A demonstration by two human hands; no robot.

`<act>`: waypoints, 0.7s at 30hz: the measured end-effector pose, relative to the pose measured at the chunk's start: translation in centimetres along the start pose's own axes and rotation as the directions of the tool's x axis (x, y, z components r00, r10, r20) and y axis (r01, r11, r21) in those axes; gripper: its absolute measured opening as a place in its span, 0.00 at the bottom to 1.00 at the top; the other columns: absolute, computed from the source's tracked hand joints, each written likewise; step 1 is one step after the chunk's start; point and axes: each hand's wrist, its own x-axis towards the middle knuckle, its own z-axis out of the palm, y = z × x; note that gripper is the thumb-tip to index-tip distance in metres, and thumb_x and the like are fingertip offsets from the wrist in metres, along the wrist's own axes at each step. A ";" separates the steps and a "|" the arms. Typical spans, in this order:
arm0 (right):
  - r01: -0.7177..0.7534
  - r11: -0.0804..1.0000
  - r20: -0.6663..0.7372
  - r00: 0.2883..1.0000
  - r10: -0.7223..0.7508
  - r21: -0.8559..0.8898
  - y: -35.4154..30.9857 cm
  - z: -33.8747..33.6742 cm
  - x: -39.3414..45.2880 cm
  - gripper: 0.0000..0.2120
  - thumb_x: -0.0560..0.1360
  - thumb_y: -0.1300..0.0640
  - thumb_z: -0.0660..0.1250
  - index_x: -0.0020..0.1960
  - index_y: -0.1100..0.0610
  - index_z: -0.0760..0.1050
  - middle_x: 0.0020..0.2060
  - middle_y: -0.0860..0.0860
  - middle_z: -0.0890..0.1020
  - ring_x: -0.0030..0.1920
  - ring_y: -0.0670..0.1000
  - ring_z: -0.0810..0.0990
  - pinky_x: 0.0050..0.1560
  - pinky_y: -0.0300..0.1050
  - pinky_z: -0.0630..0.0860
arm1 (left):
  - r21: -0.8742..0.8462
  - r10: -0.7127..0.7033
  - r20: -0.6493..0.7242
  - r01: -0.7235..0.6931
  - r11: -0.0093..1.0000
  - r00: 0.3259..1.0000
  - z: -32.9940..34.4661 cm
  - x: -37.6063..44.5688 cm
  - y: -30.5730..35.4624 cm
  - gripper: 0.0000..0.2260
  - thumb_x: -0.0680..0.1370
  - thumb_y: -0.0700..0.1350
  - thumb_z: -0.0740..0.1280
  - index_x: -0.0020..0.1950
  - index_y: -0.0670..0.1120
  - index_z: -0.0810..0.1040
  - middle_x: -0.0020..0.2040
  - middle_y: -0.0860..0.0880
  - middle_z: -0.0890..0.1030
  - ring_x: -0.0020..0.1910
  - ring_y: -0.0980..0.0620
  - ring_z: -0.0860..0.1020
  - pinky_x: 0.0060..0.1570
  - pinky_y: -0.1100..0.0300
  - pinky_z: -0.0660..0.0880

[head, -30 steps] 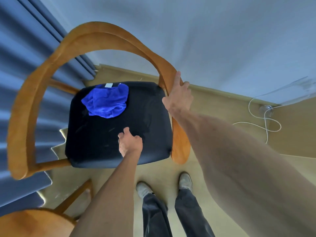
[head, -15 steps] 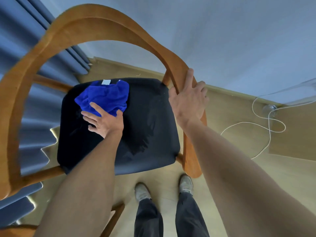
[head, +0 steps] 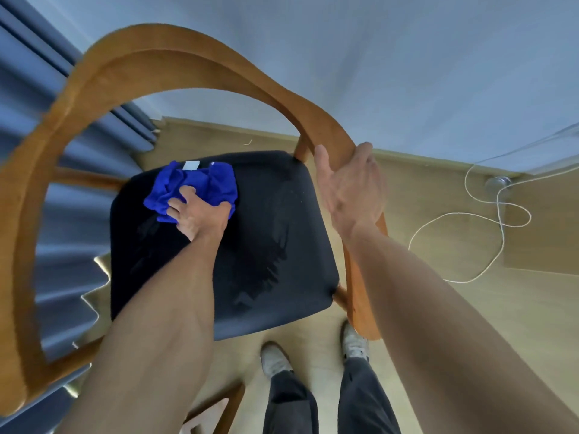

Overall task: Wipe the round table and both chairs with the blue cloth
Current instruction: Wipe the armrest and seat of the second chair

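A wooden chair (head: 175, 57) with a curved armrest and a black seat (head: 275, 245) stands below me. The crumpled blue cloth (head: 216, 183) with a white tag lies at the seat's far left corner. My left hand (head: 197, 214) is on the cloth, its fingers curled into the fabric and gripping it. My right hand (head: 351, 189) grips the chair's right armrest, thumb on the inner side and fingers wrapped over the outer side. The round table is out of sight.
Blue curtains (head: 28, 89) hang at the left behind the chair. A white cable (head: 498, 214) loops on the wooden floor at the right. My two shoes (head: 354, 343) stand just in front of the seat. A piece of other wooden furniture (head: 225, 405) shows at the bottom.
My left hand moved from the seat's front edge up to the cloth and closed its fingers into it. My right hand wrapped more fully round the armrest.
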 end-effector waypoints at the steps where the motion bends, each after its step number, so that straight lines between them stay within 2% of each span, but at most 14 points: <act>1: 0.000 1.000 -0.013 1.000 0.000 0.003 0.1 0.1 0.0 0.29 0.74 0.28 0.49 0.52 0.54 0.66 0.39 0.51 0.77 0.39 0.55 0.77 0.48 0.56 0.78 | -0.012 -0.020 -0.009 0.020 1.000 1.000 0.1 0.3 0.5 0.36 0.66 0.51 0.75 0.70 0.46 0.62 0.69 0.38 0.64 0.68 0.38 0.63 0.60 0.43 0.71; 3: 0.000 1.000 -0.035 0.999 0.000 -0.004 0.2 0.2 0.1 0.27 0.75 0.30 0.48 0.51 0.53 0.66 0.37 0.51 0.77 0.37 0.54 0.77 0.46 0.54 0.78 | -0.040 -0.065 -0.003 0.065 0.997 0.998 0.4 0.4 1.6 0.43 0.66 0.50 0.75 0.76 0.46 0.56 0.70 0.37 0.63 0.69 0.38 0.63 0.63 0.42 0.69; 5: 0.005 1.000 -0.039 0.999 -0.006 -0.018 0.2 0.2 0.0 0.27 0.76 0.31 0.48 0.51 0.54 0.66 0.37 0.52 0.77 0.36 0.55 0.76 0.43 0.52 0.76 | -0.056 -0.046 0.024 0.048 0.997 0.999 0.7 0.1 2.9 0.45 0.67 0.49 0.75 0.77 0.45 0.54 0.71 0.36 0.63 0.68 0.37 0.64 0.64 0.44 0.68; 9: 0.022 1.000 -0.060 0.998 -0.023 -0.016 0.2 0.4 0.2 0.28 0.75 0.31 0.48 0.50 0.55 0.66 0.36 0.53 0.77 0.37 0.57 0.76 0.44 0.54 0.76 | -0.098 0.142 0.106 -0.131 0.987 0.984 3.1 -2.3 7.3 0.45 0.68 0.50 0.74 0.78 0.42 0.54 0.72 0.38 0.65 0.70 0.39 0.64 0.67 0.47 0.65; 11: 0.020 1.000 -0.076 0.997 -0.021 -0.010 0.4 0.7 0.3 0.27 0.75 0.31 0.49 0.49 0.56 0.66 0.36 0.53 0.77 0.36 0.57 0.76 0.41 0.52 0.73 | -0.072 0.277 0.164 -0.268 0.961 0.947 5.0 -4.3 10.2 0.41 0.68 0.52 0.74 0.75 0.42 0.59 0.70 0.41 0.67 0.70 0.41 0.65 0.66 0.46 0.67; 14: 0.009 1.000 -0.083 0.997 -0.010 -0.010 0.5 0.8 0.4 0.26 0.75 0.32 0.51 0.47 0.56 0.65 0.34 0.52 0.76 0.34 0.56 0.75 0.37 0.49 0.68 | 0.063 0.413 0.200 -0.432 0.900 0.889 6.7 -6.4 12.5 0.29 0.71 0.54 0.70 0.67 0.42 0.68 0.67 0.42 0.69 0.67 0.41 0.67 0.66 0.46 0.65; 17: 0.019 1.000 -0.090 0.996 -0.021 -0.017 0.5 0.9 0.4 0.26 0.75 0.31 0.50 0.47 0.56 0.66 0.33 0.51 0.76 0.33 0.55 0.75 0.37 0.49 0.70 | 0.137 0.484 0.171 -0.507 0.851 0.858 7.2 -5.6 12.1 0.23 0.71 0.56 0.68 0.61 0.43 0.72 0.72 0.41 0.63 0.72 0.41 0.60 0.69 0.45 0.61; 18: 0.023 0.999 -0.088 0.996 -0.025 -0.023 0.5 0.9 0.3 0.26 0.75 0.31 0.50 0.47 0.55 0.65 0.33 0.51 0.76 0.33 0.54 0.75 0.37 0.49 0.70 | 0.112 0.509 0.185 -0.533 0.839 0.840 7.2 -5.0 11.8 0.25 0.71 0.56 0.69 0.61 0.44 0.72 0.74 0.41 0.61 0.74 0.42 0.58 0.69 0.45 0.64; 19: 0.023 0.999 -0.084 0.996 -0.025 -0.025 0.6 0.9 0.4 0.26 0.75 0.32 0.50 0.48 0.56 0.65 0.33 0.51 0.76 0.33 0.54 0.74 0.37 0.49 0.69 | 0.065 0.532 0.208 -0.554 0.830 0.821 7.3 -4.5 11.4 0.27 0.69 0.56 0.71 0.63 0.45 0.71 0.73 0.42 0.62 0.74 0.43 0.60 0.67 0.45 0.69; 21: 0.008 1.000 -0.078 0.997 -0.009 -0.008 0.5 0.8 0.4 0.25 0.75 0.33 0.51 0.47 0.56 0.65 0.33 0.52 0.75 0.33 0.56 0.74 0.36 0.49 0.67 | -0.050 0.559 0.214 -0.563 0.825 0.801 7.2 -4.4 11.1 0.29 0.67 0.54 0.73 0.63 0.46 0.70 0.64 0.46 0.72 0.65 0.45 0.70 0.58 0.47 0.76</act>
